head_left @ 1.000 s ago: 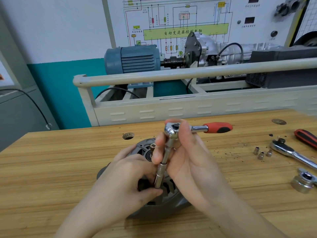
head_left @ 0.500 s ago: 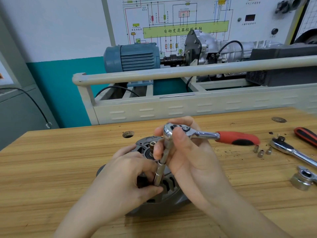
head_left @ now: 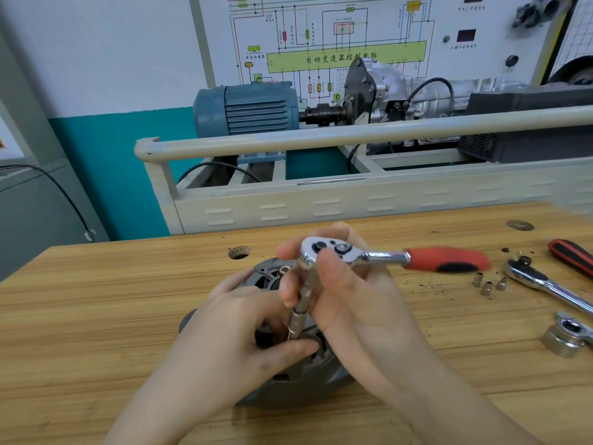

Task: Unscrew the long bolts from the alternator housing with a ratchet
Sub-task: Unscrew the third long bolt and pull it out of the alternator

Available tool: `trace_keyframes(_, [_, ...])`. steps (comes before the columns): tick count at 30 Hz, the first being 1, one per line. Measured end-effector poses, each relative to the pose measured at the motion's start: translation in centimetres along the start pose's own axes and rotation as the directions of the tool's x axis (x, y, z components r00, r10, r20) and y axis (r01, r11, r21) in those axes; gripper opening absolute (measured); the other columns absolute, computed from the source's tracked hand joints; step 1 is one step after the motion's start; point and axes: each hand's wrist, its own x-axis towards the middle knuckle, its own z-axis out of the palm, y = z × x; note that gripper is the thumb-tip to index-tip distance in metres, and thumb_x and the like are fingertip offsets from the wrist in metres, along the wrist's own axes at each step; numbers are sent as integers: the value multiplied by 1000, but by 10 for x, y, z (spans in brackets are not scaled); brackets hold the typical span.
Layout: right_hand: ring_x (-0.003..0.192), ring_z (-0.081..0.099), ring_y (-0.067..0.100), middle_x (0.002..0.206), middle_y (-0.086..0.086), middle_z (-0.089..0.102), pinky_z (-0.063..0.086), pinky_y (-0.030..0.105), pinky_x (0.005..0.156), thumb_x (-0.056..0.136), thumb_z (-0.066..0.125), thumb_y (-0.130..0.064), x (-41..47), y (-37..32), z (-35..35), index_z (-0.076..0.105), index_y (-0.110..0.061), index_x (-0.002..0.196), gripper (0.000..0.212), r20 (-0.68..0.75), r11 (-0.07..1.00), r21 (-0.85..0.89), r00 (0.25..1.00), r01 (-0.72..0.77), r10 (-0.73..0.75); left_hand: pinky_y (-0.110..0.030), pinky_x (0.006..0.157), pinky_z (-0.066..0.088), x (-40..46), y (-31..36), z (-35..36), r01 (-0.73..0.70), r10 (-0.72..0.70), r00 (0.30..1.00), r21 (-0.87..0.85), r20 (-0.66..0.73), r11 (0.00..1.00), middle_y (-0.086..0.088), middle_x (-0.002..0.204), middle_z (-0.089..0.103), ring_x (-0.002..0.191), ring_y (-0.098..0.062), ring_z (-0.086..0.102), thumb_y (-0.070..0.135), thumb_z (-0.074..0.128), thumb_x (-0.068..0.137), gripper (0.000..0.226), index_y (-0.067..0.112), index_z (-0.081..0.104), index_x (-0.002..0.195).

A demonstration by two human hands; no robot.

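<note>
- Right hand (head_left: 349, 303) wraps the chrome ratchet (head_left: 324, 250) with the red-and-black handle, by its head.
- Left hand (head_left: 237, 329) pinches the extension bar (head_left: 296, 319) over the grey round alternator housing (head_left: 308, 377) on the wooden bench (head_left: 96, 316).

Ratchet (head_left: 324, 250) glossy chromed metal, red-black plastic grip; alternator housing (head_left: 266, 276) matt grey metal; bench (head_left: 96, 316) grained wood.

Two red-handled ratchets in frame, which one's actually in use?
The ratchet held by the right hand, its extension standing on the alternator housing. The second ratchet lies untouched on the bench at right.
</note>
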Motion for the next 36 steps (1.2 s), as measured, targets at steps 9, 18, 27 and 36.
trace_keyframes(9, [67, 62, 10, 87, 1, 69, 50, 21, 65, 68, 70, -38, 2, 1, 0, 66, -16, 84, 28, -1, 1000, 8, 1000, -28, 28, -4, 101, 19, 2, 5, -6, 47, -44, 997, -52, 67, 998, 2, 95, 65, 100, 1, 46, 70, 36, 59, 64, 19, 69, 80])
trace_keyframes(18, [68, 62, 12, 87, 2, 69, 51, 23, 66, 70, 70, -36, 2, 1, -2, 64, -16, 86, 27, 18, 1000, 18, 1000, -25, 24, 2, 100, 16, 2, 7, -8, 81, -72, 996, -175, 57, 981, 5, 99, 66, 101, 12, 46, 69, 44, 57, 65, 19, 73, 86])
trace_keyframes(27, [68, 62, 11, 86, 0, 68, 50, 21, 64, 63, 78, -29, 1, 1, -3, 65, -23, 77, 20, -2, 999, 18, 1000, 28, -28, -14, 99, 28, 3, 10, -4, 53, -62, 998, -251, -28, 967, 25, 102, 59, 96, 18, 49, 62, 54, 57, 40, 25, 68, 67])
trace_keyframes(36, [67, 61, 12, 83, 0, 67, 50, 23, 64, 68, 73, -40, 2, 2, -3, 67, -21, 84, 26, 0, 1000, 5, 1000, -2, 2, -20, 102, 31, 3, 12, -3, 44, -49, 999, -207, -20, 977, 22, 102, 61, 98, 11, 49, 64, 47, 61, 45, 35, 66, 89])
